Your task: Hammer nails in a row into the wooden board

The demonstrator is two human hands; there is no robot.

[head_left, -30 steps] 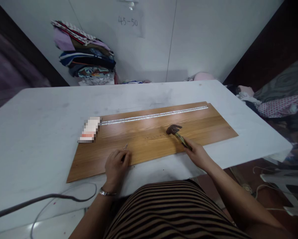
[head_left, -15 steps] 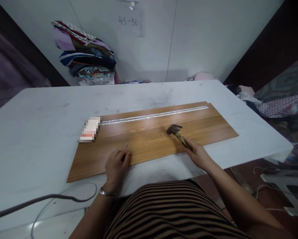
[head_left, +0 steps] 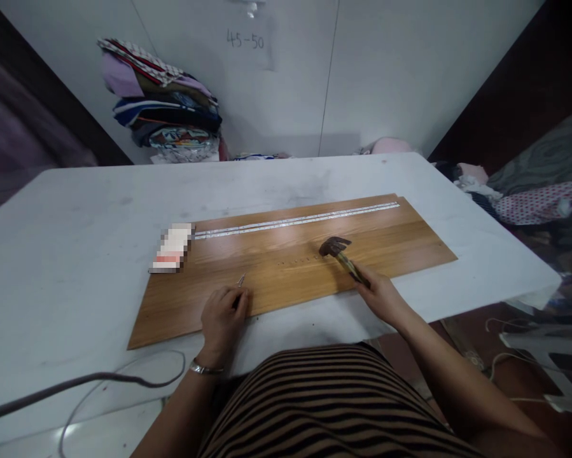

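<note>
My right hand grips a claw hammer by its handle. Its dark, rusty head rests on or just over the brown wood-grain board, claw pointing away to the right. Close to the hammer head, a row of tiny marks or nails runs leftward along the board; they are too small to make out. My left hand lies at the board's near edge with fingers curled closed. From its fingertips a thin, pointed, shiny metal piece sticks out; the rest is hidden by the fingers.
Two silvery strips lie along the board's far side. A blurred-out phone-like object sits at its left end. The board lies on a white table. A dark cable crosses the left front. Folded clothes are stacked behind.
</note>
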